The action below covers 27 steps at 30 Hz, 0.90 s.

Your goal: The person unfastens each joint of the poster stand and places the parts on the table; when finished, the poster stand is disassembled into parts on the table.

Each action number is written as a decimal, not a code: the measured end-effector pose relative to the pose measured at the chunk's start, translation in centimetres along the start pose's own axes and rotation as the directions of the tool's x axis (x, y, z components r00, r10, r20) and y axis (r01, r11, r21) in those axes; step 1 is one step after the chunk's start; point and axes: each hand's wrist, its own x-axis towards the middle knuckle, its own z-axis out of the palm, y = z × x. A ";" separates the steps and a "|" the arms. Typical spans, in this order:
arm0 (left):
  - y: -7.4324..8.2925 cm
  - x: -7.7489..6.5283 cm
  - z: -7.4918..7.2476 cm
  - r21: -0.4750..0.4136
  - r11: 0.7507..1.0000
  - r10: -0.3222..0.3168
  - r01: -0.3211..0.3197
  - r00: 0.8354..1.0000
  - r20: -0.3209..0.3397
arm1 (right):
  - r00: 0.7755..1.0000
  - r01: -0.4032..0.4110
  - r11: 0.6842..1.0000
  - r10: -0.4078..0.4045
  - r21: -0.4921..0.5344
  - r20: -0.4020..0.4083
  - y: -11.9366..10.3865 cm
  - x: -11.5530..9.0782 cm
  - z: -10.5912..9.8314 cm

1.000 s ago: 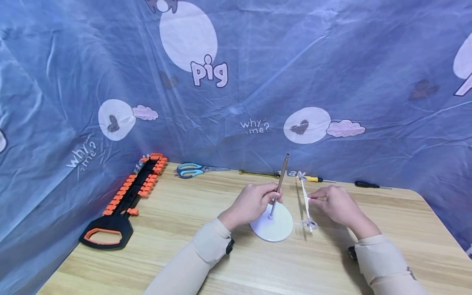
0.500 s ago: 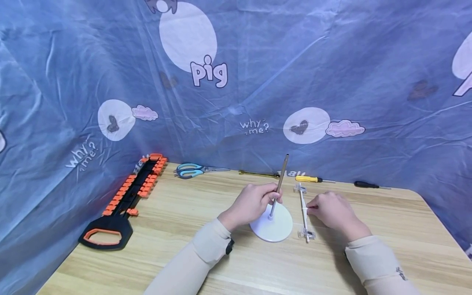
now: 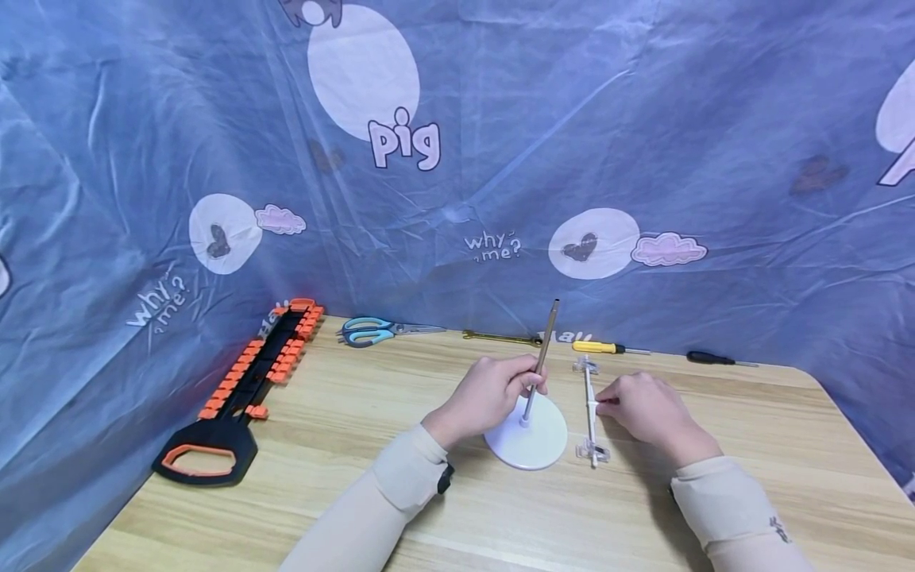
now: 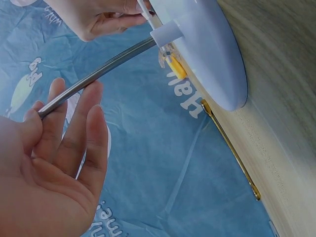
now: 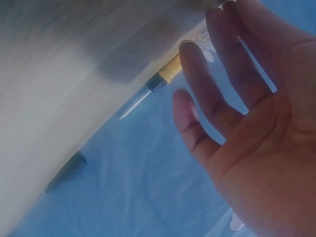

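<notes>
Two pinches work nicely here imo: left hand on the metal rod, steadying the round white base on the table, right hand holding the white bar just beside it, near mid-length (so neither end dips).

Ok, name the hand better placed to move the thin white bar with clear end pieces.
Probably the right hand: its fingertips are at the bar, while the left hand is busy gripping the slim metal rod.

White bar cut off, left-wrist view
</notes>
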 end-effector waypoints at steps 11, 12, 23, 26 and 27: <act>0.0 0.0 0.0 0.010 1.000 0.008 -0.008 1.000 0.002 | 1.000 -0.008 1.000 0.007 0.014 0.021 0.1 -0.1 -0.3; 0.0 0.0 0.0 0.009 1.000 0.006 -0.006 1.000 0.003 | 1.000 -0.008 1.000 0.008 0.015 0.022 0.1 -0.1 -0.3; 0.1 0.0 -0.1 0.008 1.000 -0.001 0.001 1.000 0.004 | 1.000 -0.014 1.000 0.014 0.009 0.020 0.2 -0.1 -0.3; 0.1 0.0 -0.1 0.012 1.000 -0.002 0.002 1.000 0.002 | 1.000 -0.011 1.000 0.011 0.005 0.021 0.2 -0.1 -0.3; 0.1 0.0 -0.1 0.013 1.000 -0.001 0.001 1.000 0.002 | 1.000 -0.010 1.000 0.010 0.005 0.020 0.2 -0.1 -0.4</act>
